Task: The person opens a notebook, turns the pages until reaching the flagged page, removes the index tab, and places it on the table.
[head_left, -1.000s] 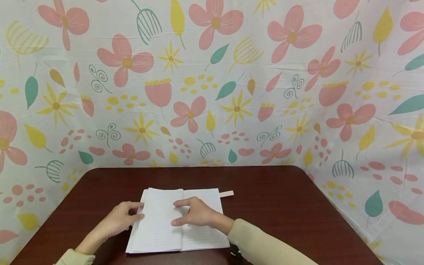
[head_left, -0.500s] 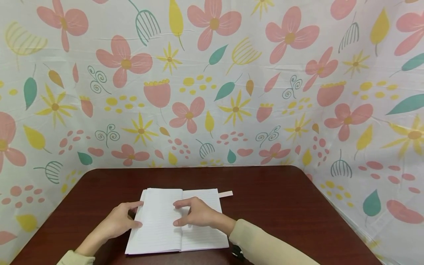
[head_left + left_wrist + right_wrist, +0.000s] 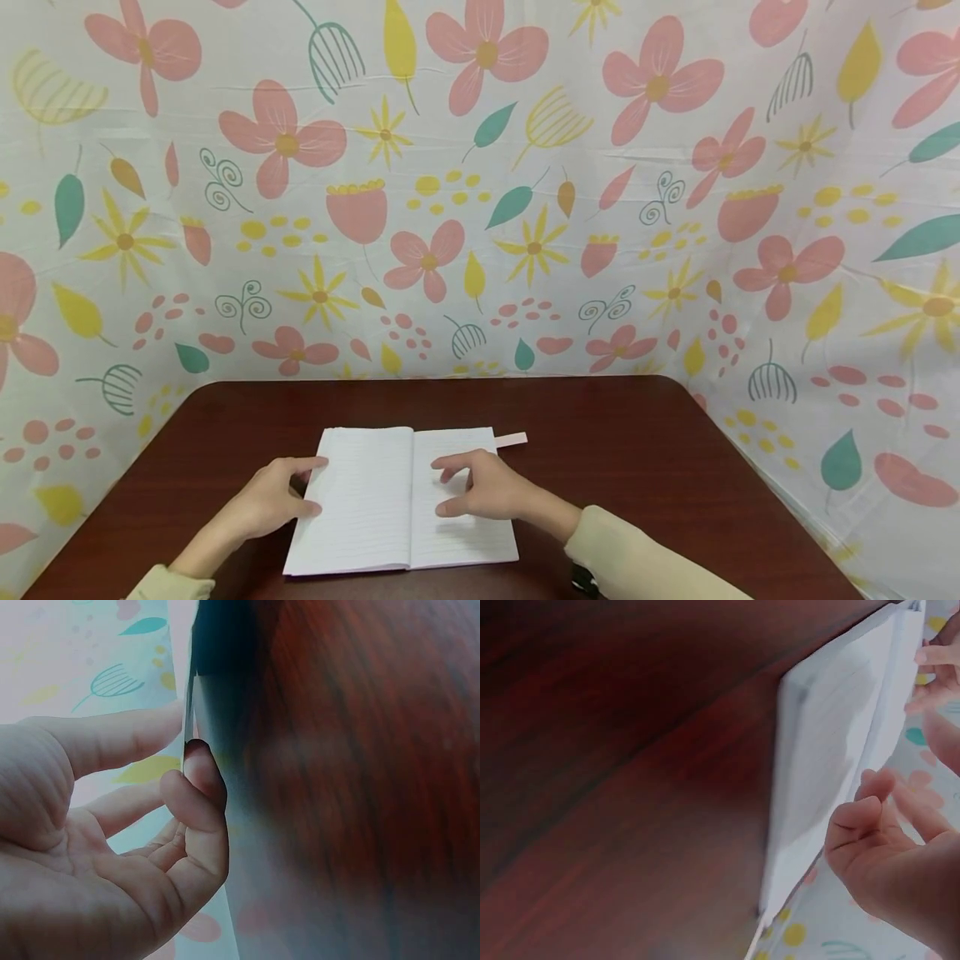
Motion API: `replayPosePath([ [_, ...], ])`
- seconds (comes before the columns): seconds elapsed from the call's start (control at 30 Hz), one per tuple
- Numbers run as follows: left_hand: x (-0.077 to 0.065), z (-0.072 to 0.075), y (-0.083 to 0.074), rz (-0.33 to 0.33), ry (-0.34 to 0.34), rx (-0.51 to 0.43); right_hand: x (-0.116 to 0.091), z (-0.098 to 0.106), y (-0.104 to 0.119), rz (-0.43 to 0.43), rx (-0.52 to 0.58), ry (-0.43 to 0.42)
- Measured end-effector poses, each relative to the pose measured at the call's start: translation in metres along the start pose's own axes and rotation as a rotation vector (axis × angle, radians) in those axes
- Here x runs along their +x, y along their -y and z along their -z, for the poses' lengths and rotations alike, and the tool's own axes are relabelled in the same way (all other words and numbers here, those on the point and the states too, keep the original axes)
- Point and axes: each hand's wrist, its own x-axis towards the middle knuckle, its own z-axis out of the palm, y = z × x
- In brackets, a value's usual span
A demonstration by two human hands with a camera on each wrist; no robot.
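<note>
An open notebook (image 3: 360, 517) with lined white pages lies flat on the dark table. At its left edge, my left hand (image 3: 266, 500) has the thumb over the page. The left wrist view shows the same hand (image 3: 127, 832) pinching the notebook's edge (image 3: 189, 697), curled fingers beneath it. My right hand (image 3: 487, 487) hovers above the right page, thumb and forefinger apart. Nothing is between the fingers of that hand (image 3: 892, 847) in the right wrist view, where they bend loosely and the page (image 3: 832, 727) lies beside them.
A pale pink strip (image 3: 512, 439) sticks out from the notebook's far right side. The reddish-brown table (image 3: 637, 467) stretches around the book, with a flower-printed cloth (image 3: 450, 333) hanging behind and at both sides. Something black (image 3: 583, 578) shows at the right sleeve.
My right hand has moved right, from over the centre fold to over the right page. The left page lies flatter along its left edge. My left hand stays at that edge, thumb slightly nearer me.
</note>
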Motion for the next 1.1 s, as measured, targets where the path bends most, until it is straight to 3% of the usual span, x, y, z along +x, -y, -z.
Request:
replayPosePath([
  [0.43,-0.002,0.0,0.0,-0.006,0.0,-0.016,-0.04,0.034,-0.035,0.063,-0.187,-0.065],
  [0.67,-0.001,-0.001,0.001,0.003,0.0,-0.019,-0.047,0.048,-0.047,0.001,-0.219,-0.042],
  [1.1,-0.001,0.0,-0.001,0.01,0.007,-0.012,-0.048,0.049,-0.056,-0.046,-0.291,0.028],
])
